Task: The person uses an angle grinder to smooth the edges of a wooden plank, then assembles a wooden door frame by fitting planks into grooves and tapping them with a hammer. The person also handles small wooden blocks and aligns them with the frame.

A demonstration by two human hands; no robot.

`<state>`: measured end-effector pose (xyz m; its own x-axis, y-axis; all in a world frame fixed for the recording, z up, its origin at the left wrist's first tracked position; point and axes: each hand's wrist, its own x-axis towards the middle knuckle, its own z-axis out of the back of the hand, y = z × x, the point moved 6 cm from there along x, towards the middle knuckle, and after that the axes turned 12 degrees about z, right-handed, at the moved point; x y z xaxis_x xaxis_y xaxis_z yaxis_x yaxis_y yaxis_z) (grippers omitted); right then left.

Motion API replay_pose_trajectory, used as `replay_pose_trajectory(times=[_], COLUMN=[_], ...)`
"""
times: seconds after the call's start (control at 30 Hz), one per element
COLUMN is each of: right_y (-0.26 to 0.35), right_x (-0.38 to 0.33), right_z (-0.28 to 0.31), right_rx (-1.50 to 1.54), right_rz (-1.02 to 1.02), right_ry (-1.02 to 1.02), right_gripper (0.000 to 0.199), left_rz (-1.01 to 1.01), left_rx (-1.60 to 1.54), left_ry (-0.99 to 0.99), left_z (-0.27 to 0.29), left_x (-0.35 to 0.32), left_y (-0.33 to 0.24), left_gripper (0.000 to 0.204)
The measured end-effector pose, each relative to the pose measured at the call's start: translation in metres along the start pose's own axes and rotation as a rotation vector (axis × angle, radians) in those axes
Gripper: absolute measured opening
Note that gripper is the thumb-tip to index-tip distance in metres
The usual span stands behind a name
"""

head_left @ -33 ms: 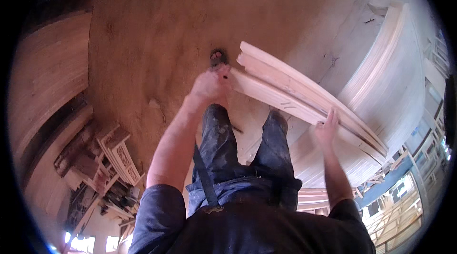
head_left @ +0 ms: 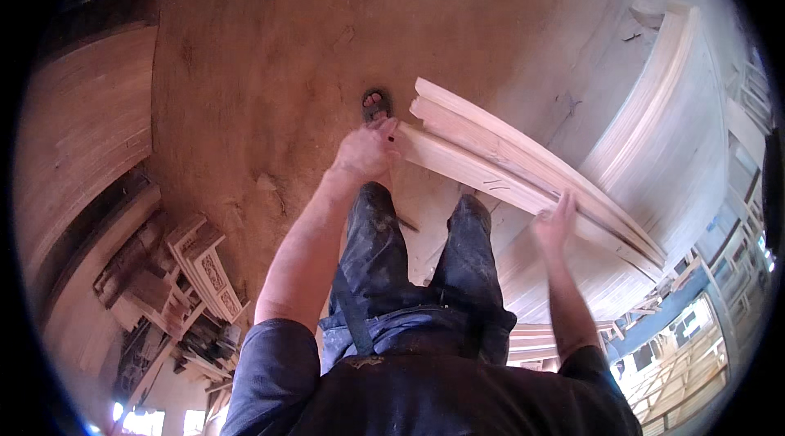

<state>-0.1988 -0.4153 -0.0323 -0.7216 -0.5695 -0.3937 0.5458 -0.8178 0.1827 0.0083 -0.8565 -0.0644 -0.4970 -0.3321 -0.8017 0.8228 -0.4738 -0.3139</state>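
Closest in, the left hand (head_left: pixel 364 152) grips the near end of a bundle of pale wooden planks (head_left: pixel 523 170), while the right hand (head_left: pixel 554 223) clasps their lower edge further along, holding them above the dusty floor (head_left: pixel 270 52). Judging by this, a carry is underway; setting down calls for level, steady support. Beyond stands a stacked timber pile (head_left: pixel 670 134).
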Motion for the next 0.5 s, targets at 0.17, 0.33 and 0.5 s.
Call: replay_pose_trajectory(times=[0.17, 0.33, 0.5], right_y=[0.125, 0.207, 0.182], right_x=[-0.028, -0.067, -0.148], right_z=[-0.021, -0.012, -0.092], right_rx=[0.477, 0.655, 1.016], right_rz=[-0.05, -0.056, -0.506], right_ry=[0.056, 0.194, 0.166], right_gripper=[0.078, 0.063, 0.054], left_rz=[0.18, 0.124, 0.151], left_rx=[0.138, -0.091, -1.064], left_ry=[0.05, 0.05, 0.382], left_z=[0.011, 0.025, 0.0], left_x=[-0.001, 0.039, 0.071], left_y=[-0.003, -0.007, -0.037], left_gripper=[0.047, 0.034, 0.019])
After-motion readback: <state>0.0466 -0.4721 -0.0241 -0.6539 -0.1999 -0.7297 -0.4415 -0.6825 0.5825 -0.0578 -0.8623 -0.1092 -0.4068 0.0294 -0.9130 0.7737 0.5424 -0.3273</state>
